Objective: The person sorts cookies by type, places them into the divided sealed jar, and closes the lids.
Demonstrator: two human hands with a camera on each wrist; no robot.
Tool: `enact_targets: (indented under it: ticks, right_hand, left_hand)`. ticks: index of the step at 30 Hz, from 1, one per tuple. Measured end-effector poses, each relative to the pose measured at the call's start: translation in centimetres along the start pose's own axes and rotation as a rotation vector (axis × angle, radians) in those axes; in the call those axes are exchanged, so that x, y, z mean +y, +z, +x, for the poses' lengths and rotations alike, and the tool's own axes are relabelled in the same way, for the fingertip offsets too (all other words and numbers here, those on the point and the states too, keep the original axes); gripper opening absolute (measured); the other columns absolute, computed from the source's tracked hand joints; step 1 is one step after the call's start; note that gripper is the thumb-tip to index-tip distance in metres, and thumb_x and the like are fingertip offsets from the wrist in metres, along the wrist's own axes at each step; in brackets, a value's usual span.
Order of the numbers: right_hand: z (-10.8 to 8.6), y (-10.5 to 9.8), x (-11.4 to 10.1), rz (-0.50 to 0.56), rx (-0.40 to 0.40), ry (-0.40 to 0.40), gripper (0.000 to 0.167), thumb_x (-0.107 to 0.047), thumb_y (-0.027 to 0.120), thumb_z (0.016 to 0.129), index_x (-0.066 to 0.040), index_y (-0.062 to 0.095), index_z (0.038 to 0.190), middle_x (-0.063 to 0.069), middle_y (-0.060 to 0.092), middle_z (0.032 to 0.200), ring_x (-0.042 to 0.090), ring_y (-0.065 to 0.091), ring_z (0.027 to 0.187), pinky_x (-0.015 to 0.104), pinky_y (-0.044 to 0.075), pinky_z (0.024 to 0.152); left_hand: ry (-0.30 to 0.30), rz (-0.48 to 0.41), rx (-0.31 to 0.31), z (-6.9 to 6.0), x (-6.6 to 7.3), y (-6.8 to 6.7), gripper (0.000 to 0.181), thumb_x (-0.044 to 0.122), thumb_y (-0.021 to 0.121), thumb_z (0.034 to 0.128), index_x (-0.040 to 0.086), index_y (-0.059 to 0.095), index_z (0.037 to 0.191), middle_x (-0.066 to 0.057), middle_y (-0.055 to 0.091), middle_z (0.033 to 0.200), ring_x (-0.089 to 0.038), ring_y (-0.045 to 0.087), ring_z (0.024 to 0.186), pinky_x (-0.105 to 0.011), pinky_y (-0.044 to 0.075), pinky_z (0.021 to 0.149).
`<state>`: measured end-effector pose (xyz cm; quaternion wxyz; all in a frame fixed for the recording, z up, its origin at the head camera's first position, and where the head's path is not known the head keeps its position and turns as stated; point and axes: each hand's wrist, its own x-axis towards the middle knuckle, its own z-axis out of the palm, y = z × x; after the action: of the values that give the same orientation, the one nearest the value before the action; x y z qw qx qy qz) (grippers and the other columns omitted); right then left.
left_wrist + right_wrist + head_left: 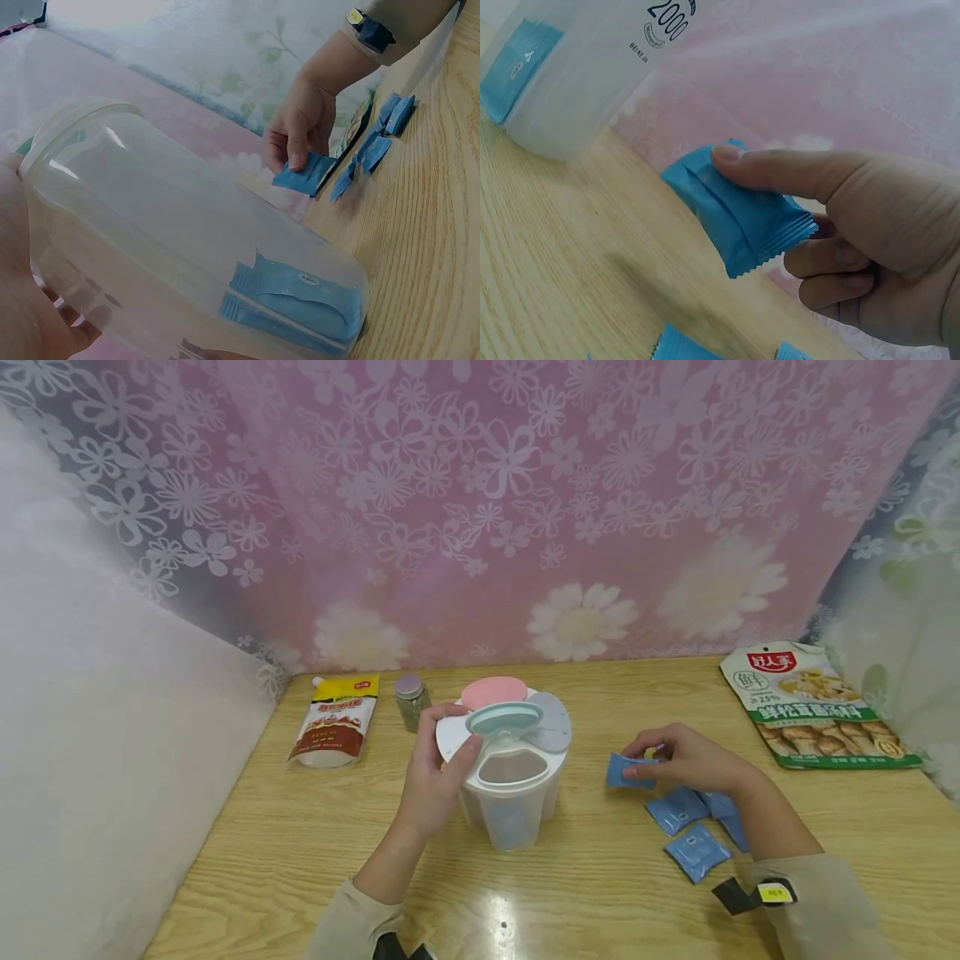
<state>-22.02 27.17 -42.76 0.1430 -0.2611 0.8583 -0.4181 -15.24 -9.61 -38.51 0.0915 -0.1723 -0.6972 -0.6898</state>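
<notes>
A translucent plastic storage container [517, 797] with a white top stands in mid-table. Its green flap [506, 718] is raised above an open compartment; pink [495, 691] and grey flaps [551, 722] lie behind. My left hand [435, 768] grips the top's left rim, thumb on top. Through the clear wall, blue sealed packets [300, 292] show at the bottom. To the container's right, my right hand [686, 760] pinches another blue packet [739, 210] between thumb and fingers, above the tabletop. Several more blue packets [697, 852] lie on the table near my right wrist.
At the back left are a yellow, white and brown pouch [337, 722] and a small jar [412, 702] with a purple lid. A large white and green mushroom-printed bag [821, 706] lies at the back right. A floral curtain [480, 510] hangs behind the wooden table [300, 860].
</notes>
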Motion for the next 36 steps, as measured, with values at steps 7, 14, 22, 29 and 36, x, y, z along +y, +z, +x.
enact_targets:
  ticks: [7,14,22,29,36]
  right_hand:
    - [-0.3,-0.2,-1.2,0.071,0.065,0.024,0.016,-0.025,0.072,0.091,-0.015,0.071,0.104,0.004,0.067,0.093,0.007,0.039,0.046,0.031,0.040,0.045]
    - [-0.5,-0.3,-2.6,0.150,0.071,-0.042,0.011,-0.016,0.069,0.094,-0.006,0.064,0.096,0.001,0.061,0.083,0.009,0.045,0.056,0.033,0.044,0.054]
    - [-0.9,-0.2,-5.1,0.169,0.096,-0.112,0.002,-0.010,0.067,0.094,-0.009,0.068,0.093,-0.004,0.047,0.064,0.016,0.033,0.052,0.033,0.041,0.053]
    - [-0.9,0.3,-7.4,0.311,0.063,-0.334,0.019,0.007,0.060,0.094,-0.007,0.062,0.082,0.003,0.044,0.077,0.022,0.039,0.068,0.034,0.039,0.058]
    - [-0.7,0.7,-9.3,0.436,0.076,-0.449,0.025,0.018,0.054,0.091,-0.005,0.062,0.084,0.004,0.037,0.076,0.020,0.034,0.068,0.034,0.034,0.058]
  left_hand:
    - [-0.013,-0.003,0.005,0.0,0.0,0.1,0.039,0.011,0.057,0.0968,0.006,0.040,0.131,-0.007,0.051,0.129,-0.017,0.055,0.111,-0.026,0.052,0.091]
    - [0.003,0.004,0.001,-0.1,0.0,0.1,0.039,0.011,0.057,0.0963,0.005,0.040,0.131,-0.007,0.050,0.128,-0.016,0.056,0.110,-0.027,0.051,0.091]
    - [0.017,0.008,0.002,0.0,0.0,-0.1,0.039,0.011,0.057,0.0962,0.004,0.041,0.131,-0.005,0.051,0.127,-0.014,0.056,0.107,-0.026,0.052,0.088]
    - [0.023,-0.019,-0.009,0.1,0.1,-0.1,0.039,0.009,0.057,0.0959,0.002,0.040,0.131,-0.002,0.050,0.125,-0.014,0.057,0.106,-0.026,0.052,0.087]
    - [0.005,-0.003,-0.007,0.0,0.1,-0.1,0.039,0.012,0.056,0.0967,0.004,0.040,0.132,-0.009,0.050,0.129,-0.018,0.056,0.111,-0.027,0.052,0.090]
